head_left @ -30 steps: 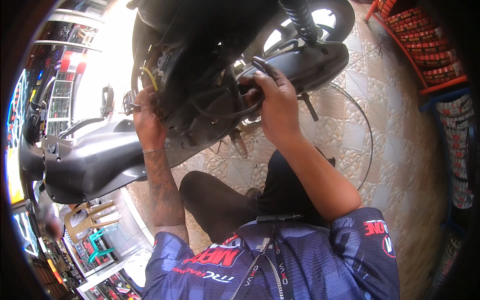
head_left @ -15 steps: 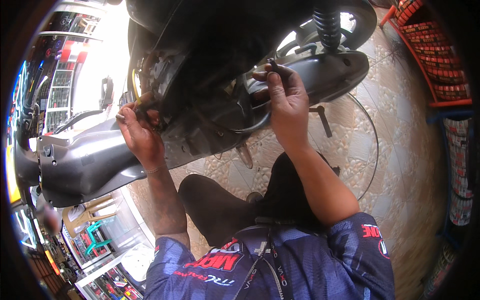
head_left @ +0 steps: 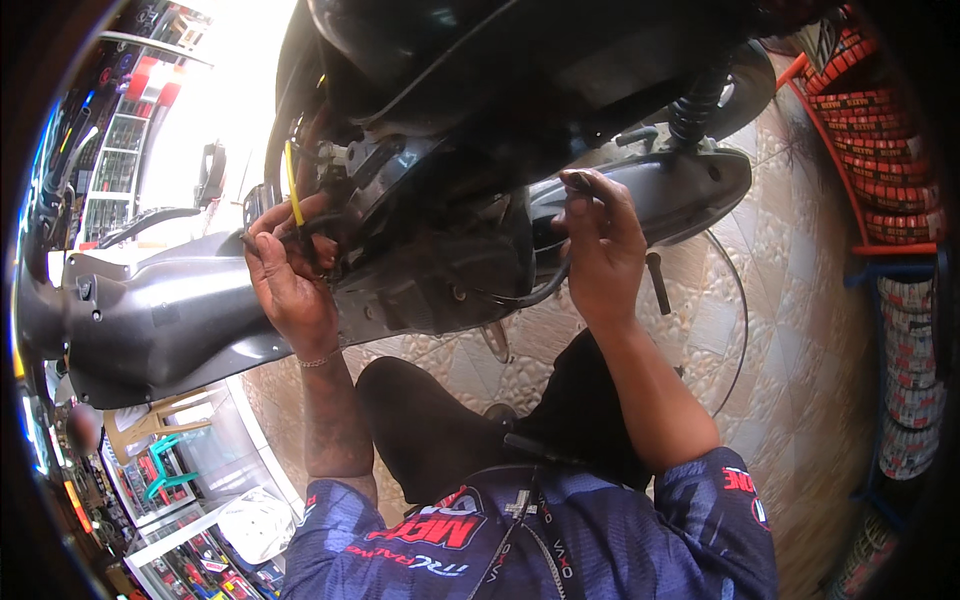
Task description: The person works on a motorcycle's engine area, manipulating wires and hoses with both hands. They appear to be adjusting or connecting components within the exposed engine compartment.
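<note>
- Head view, clock read from its centre: the dark scooter (head_left: pixel 450 110) fills the top, from about 10 o'clock through 12 to 2.
- Left hand (head_left: pixel 295 290), at 9 o'clock, palm turned partly up: its fingers are curled, thumb and forefinger nearly together on a thin piece (head_left: pixel 250 243) whose tip juts out toward 10 o'clock. The rest of that piece is hidden among the fingers.
- A yellow cable (head_left: pixel 292 175), at 10 o'clock, runs down to the left hand's fingers; whether they grip it, I cannot tell.
- Right hand (head_left: pixel 612 250), at 2 o'clock: thumb and fingertips are closed in a pinch on a small dark piece (head_left: pixel 578 183), just below the scooter's underside.
- A black hose (head_left: pixel 545 290) curves from near the centre up to the right hand's palm side; I cannot tell whether it joins the dark piece.
- A coil shock absorber (head_left: pixel 692 115), between 1 and 2 o'clock, stands above a long glossy black cover (head_left: pixel 700 190) at 2.
- A broad black panel (head_left: pixel 170 320) of the scooter stretches out at 9 o'clock, beyond the left hand.
- A thin black cable (head_left: pixel 743 310) arcs over the patterned floor (head_left: pixel 700 350) at 3 o'clock.
- An orange rack (head_left: pixel 895 250) of tyres is at 2 to 3 o'clock; a teal stool (head_left: pixel 165 470) is at 8.
</note>
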Demonstrator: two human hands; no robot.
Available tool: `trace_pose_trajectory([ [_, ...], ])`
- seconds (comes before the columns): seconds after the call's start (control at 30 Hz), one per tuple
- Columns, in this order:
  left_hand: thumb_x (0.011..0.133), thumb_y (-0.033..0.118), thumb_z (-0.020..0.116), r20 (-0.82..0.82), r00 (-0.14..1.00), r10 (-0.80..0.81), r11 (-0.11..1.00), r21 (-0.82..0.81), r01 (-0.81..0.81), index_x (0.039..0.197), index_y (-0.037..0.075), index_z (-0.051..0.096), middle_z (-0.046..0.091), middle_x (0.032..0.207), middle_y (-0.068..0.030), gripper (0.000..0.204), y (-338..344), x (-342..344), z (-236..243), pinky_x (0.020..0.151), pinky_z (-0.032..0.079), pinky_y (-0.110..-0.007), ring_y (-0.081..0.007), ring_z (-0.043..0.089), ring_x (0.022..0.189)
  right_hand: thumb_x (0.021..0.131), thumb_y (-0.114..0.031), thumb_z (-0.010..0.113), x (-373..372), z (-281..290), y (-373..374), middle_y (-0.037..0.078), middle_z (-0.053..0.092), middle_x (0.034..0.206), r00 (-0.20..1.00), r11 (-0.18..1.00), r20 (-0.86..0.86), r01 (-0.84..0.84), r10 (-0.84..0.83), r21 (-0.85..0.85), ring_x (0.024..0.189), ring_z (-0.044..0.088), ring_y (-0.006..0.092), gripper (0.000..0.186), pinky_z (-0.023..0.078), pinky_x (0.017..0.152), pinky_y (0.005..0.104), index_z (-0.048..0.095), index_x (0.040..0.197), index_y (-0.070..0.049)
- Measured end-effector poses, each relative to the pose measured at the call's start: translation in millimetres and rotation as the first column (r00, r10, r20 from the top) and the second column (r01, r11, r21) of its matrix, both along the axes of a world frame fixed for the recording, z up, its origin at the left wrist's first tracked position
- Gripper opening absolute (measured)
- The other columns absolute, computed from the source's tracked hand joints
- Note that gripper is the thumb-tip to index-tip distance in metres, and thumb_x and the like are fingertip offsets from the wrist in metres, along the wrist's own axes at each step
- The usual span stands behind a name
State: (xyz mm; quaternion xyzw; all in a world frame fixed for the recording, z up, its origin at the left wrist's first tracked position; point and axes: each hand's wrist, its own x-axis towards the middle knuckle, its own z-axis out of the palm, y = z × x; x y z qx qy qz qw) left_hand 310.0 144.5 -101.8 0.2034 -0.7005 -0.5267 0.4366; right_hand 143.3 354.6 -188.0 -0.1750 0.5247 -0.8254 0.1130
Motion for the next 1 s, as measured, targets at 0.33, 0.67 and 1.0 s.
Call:
trace_pose_trajectory([
  [0.33, 0.112, 0.033, 0.033, -0.02, 1.0, -0.012, 1.0, -0.001, 0.012, 0.125, 0.003, 0.053, 0.069, 0.114, -0.0208, 0.038, 1.9, 5.6, 0.4, 0.067, 0.048, -0.023, -0.0091, 0.06, 0.071, 0.102, -0.011, 0.063, 0.3, -0.2, 0.7, 0.002, 0.055, 0.111, 1.0, 1.0, -0.027, -0.01, 0.011, 0.017, 0.087, 0.057, 0.0054, 0.025, 0.053, 0.075, 0.0204, 0.064, 0.124, -0.002],
  [0.67, 0.111, 0.038, 0.034, 0.046, 0.999, 0.006, 0.983, -0.183, 0.003, 0.124, 0.001, 0.051, 0.067, 0.117, -0.0252, 0.043, 17.2, 15.7, 11.6, 0.072, 0.053, -0.025, -0.0133, 0.065, 0.077, 0.103, -0.011, 0.059, 2.6, 0.1, 2.0, 0.001, 0.066, 0.11, 0.999, 0.997, 0.033, -0.031, 0.029, 0.073, 0.078, 0.059, 0.0026, 0.026, 0.043, 0.058, 0.0148, 0.06, 0.128, -0.005],
  [1.0, 0.099, 0.02, 0.062, 0.229, 0.972, -0.042, 0.844, -0.512, 0.157, 0.121, 0.007, 0.07, 0.047, 0.144, -0.0291, 0.027, 30.1, 26.9, 23.9, 0.099, 0.054, -0.041, -0.0394, 0.055, 0.13, 0.104, -0.012, 0.06, 3.2, -6.4, 3.6, 0.002, 0.067, 0.109, 0.999, 0.983, 0.032, -0.018, 0.012, 0.181, 0.076, 0.059, 0.0032, 0.028, 0.04, 0.054, 0.0146, 0.059, 0.131, -0.006],
])
